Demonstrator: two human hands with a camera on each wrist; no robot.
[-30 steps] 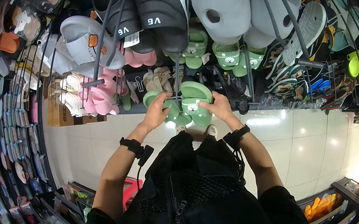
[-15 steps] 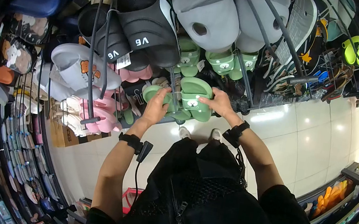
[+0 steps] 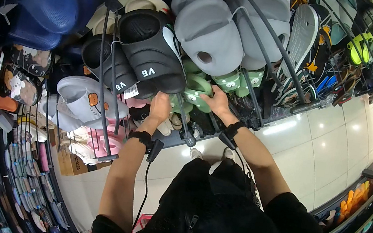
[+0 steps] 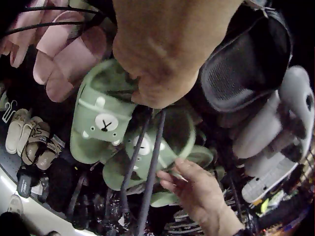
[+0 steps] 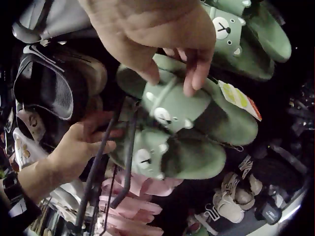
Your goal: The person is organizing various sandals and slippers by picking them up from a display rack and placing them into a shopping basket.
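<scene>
Evidently the work is close to its end but not finished: the green bear slippers (image 3: 196, 92) hang high on the shoe rack, threaded on a dark rod (image 4: 147, 183) that passes between the two shoes, and both hands hold them there. The left hand (image 3: 160, 107) is curled over the rim of the slipper on its side, fingertips hooked into the opening, as the left wrist view shows. The right hand (image 3: 216, 102) pinches the strap of the other slipper between thumb and fingers, just above the bear face, with a paper tag (image 5: 237, 98) hanging beside it. The pair sits under the black slippers (image 3: 153, 49) marked V6 and the grey slippers (image 3: 208, 33), with more green pairs just beside it and pink slippers (image 4: 64, 54) lower to the left. I judge that the pair is on the rod but not settled: one shoe lies tilted across the other, and neither hand has let go. How far back along the rod the pair sits cannot be told, since the hands and the shoes above hide it.
</scene>
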